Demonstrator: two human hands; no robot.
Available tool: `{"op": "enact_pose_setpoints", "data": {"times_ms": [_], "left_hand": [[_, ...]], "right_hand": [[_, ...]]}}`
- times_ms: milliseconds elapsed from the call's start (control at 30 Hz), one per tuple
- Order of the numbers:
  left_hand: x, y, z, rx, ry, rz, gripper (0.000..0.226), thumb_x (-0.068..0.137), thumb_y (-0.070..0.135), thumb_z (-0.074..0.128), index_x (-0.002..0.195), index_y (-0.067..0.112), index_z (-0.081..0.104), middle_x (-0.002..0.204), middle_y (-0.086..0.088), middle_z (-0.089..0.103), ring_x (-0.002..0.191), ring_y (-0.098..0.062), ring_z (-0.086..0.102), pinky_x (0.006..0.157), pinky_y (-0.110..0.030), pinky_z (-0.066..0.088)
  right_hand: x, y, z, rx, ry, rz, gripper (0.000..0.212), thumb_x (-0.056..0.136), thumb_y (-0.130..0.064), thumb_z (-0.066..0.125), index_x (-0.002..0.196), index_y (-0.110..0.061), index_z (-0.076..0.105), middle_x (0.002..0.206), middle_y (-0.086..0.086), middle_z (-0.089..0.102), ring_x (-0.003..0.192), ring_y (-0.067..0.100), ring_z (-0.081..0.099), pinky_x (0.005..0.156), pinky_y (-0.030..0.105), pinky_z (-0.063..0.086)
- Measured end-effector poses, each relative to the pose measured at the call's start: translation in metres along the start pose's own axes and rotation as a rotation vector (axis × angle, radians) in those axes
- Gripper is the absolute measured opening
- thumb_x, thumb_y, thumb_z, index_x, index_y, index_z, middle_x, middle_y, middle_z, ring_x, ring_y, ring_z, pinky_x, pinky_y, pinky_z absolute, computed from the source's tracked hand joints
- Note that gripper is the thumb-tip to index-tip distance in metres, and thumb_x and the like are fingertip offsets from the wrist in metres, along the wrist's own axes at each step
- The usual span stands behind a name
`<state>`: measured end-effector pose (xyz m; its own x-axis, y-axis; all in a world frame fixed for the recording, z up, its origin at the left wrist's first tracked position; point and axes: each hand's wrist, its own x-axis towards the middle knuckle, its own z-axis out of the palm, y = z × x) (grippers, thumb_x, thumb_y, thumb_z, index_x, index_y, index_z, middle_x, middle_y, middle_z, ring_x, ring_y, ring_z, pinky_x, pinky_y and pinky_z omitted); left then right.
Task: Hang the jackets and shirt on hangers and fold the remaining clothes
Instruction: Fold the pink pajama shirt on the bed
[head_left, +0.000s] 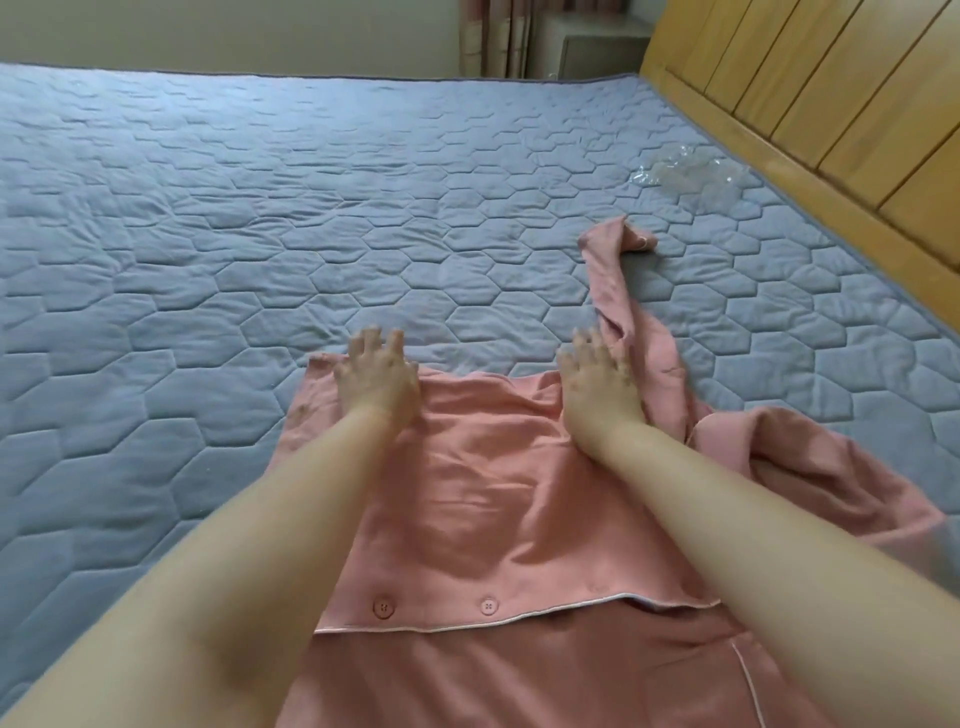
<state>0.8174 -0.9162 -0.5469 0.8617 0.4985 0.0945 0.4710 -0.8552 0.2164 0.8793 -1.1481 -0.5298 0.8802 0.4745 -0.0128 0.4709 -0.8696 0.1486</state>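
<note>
Garment: a pink top (483, 499) with white piping is being held flat on the near middle of the bed, one front panel lying folded across the body.
Left hand: the left hand (376, 382) is being pressed palm down, fingers spread, on the far left corner of the pink top.
Right hand: the right hand (600, 384) is being pressed palm down, fingers spread, on the far right edge, just beside the base of the sleeve.
Sleeve: one sleeve (615, 291) is being left stretched toward the far right, its cuff bent over.
Container: one crumpled clear plastic bag (685, 174) is lying at the far right, near the headboard; what is in it cannot be told.
Count: one garment, two hands and two buttons (383, 607) on the near edge of the folded panel are being shown.
Surface: the bed is being covered by a blue-grey quilted cover (260, 234) stitched in hexagons.
Room: a wooden headboard (831, 104) is running along the right; a curtain (493, 36) and a pale cabinet (597, 49) are standing at the far side.
</note>
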Motion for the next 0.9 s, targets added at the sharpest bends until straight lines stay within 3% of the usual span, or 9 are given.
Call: {"op": "enact_pose_setpoints", "data": {"times_ms": [133, 200, 267, 367, 433, 533, 633, 800, 900], "left_hand": [[-0.011, -0.062, -0.003, -0.264, -0.060, -0.393, 0.067, 0.093, 0.043, 0.052, 0.145, 0.007, 0.029, 0.146, -0.021, 0.035, 0.135, -0.037, 0.031, 0.109, -0.044, 0.026], [-0.011, -0.079, -0.013, -0.467, -0.133, -0.479, 0.066, 0.089, 0.039, 0.061, 0.136, -0.003, 0.041, 0.133, -0.026, 0.049, 0.125, -0.038, 0.045, 0.101, -0.039, 0.036], [-0.010, -0.088, -0.021, -0.668, -0.263, -0.471, 0.041, 0.087, 0.027, 0.067, 0.112, -0.004, 0.061, 0.093, -0.018, 0.065, 0.084, -0.031, 0.062, 0.070, -0.036, 0.045], [-0.012, -0.097, -0.031, -0.792, -0.400, -0.534, 0.020, 0.085, 0.020, 0.069, 0.071, 0.010, 0.059, 0.054, -0.007, 0.049, 0.043, -0.020, 0.044, 0.040, -0.025, 0.030], [-0.015, -0.103, -0.036, -0.677, -0.274, -0.577, 0.017, 0.087, 0.020, 0.065, 0.090, 0.004, 0.066, 0.084, -0.020, 0.067, 0.073, -0.033, 0.064, 0.060, -0.034, 0.051], [-0.033, -0.107, -0.038, -0.375, 0.004, -0.553, 0.037, 0.092, 0.017, 0.053, 0.127, 0.007, 0.052, 0.129, -0.021, 0.054, 0.119, -0.038, 0.050, 0.098, -0.042, 0.040], [-0.052, -0.079, -0.029, -0.205, 0.138, -0.124, 0.053, 0.088, 0.017, 0.053, 0.139, 0.013, 0.039, 0.141, -0.014, 0.039, 0.131, -0.033, 0.034, 0.108, -0.044, 0.028], [-0.098, 0.017, 0.006, -0.134, -0.141, 0.386, 0.057, 0.098, 0.031, 0.038, 0.151, 0.022, 0.020, 0.159, -0.002, 0.015, 0.148, -0.021, 0.005, 0.118, -0.044, 0.008], [-0.145, 0.076, 0.022, -0.215, -0.280, 0.493, 0.056, 0.099, 0.037, 0.033, 0.151, 0.024, 0.018, 0.160, -0.001, 0.010, 0.148, -0.022, 0.000, 0.117, -0.048, 0.005]], "right_hand": [[-0.036, -0.052, 0.001, 0.174, 0.162, -0.299, 0.060, 0.078, -0.018, 0.028, 0.133, -0.007, 0.050, 0.148, 0.017, 0.039, 0.140, 0.032, 0.032, 0.114, 0.054, 0.017], [-0.041, -0.073, 0.005, 0.260, -0.048, -0.250, 0.056, 0.091, -0.027, 0.031, 0.145, -0.015, 0.034, 0.157, 0.010, 0.022, 0.145, 0.026, 0.017, 0.116, 0.049, 0.008], [-0.040, -0.085, 0.019, 0.323, -0.242, -0.136, 0.060, 0.097, -0.042, 0.032, 0.152, -0.024, 0.015, 0.161, 0.003, 0.008, 0.147, 0.021, 0.006, 0.116, 0.050, 0.006], [-0.033, -0.094, 0.035, 0.305, -0.290, -0.085, 0.063, 0.097, -0.049, 0.027, 0.153, -0.028, 0.008, 0.161, -0.002, -0.001, 0.147, 0.018, 0.000, 0.115, 0.052, 0.008], [-0.034, -0.098, 0.034, 0.297, -0.241, -0.054, 0.063, 0.097, -0.048, 0.029, 0.153, -0.026, 0.009, 0.161, -0.001, -0.001, 0.147, 0.018, -0.001, 0.116, 0.052, 0.006], [-0.050, -0.102, 0.022, 0.306, 0.000, -0.012, 0.062, 0.095, -0.042, 0.027, 0.152, -0.018, 0.020, 0.160, 0.007, 0.008, 0.148, 0.021, 0.003, 0.116, 0.052, 0.003], [-0.066, -0.086, 0.012, 0.270, 0.125, -0.017, 0.064, 0.092, -0.041, 0.019, 0.149, -0.014, 0.026, 0.159, 0.010, 0.012, 0.148, 0.024, 0.005, 0.116, 0.050, -0.001], [-0.096, -0.022, 0.016, 0.125, -0.102, 0.149, 0.054, 0.101, -0.038, 0.025, 0.151, -0.017, 0.019, 0.161, 0.006, 0.006, 0.148, 0.021, -0.003, 0.116, 0.050, 0.003], [-0.136, 0.015, 0.027, 0.033, -0.071, 0.211, 0.062, 0.094, -0.040, 0.014, 0.145, -0.015, 0.037, 0.156, 0.011, 0.025, 0.145, 0.026, 0.018, 0.113, 0.056, 0.016]]}}
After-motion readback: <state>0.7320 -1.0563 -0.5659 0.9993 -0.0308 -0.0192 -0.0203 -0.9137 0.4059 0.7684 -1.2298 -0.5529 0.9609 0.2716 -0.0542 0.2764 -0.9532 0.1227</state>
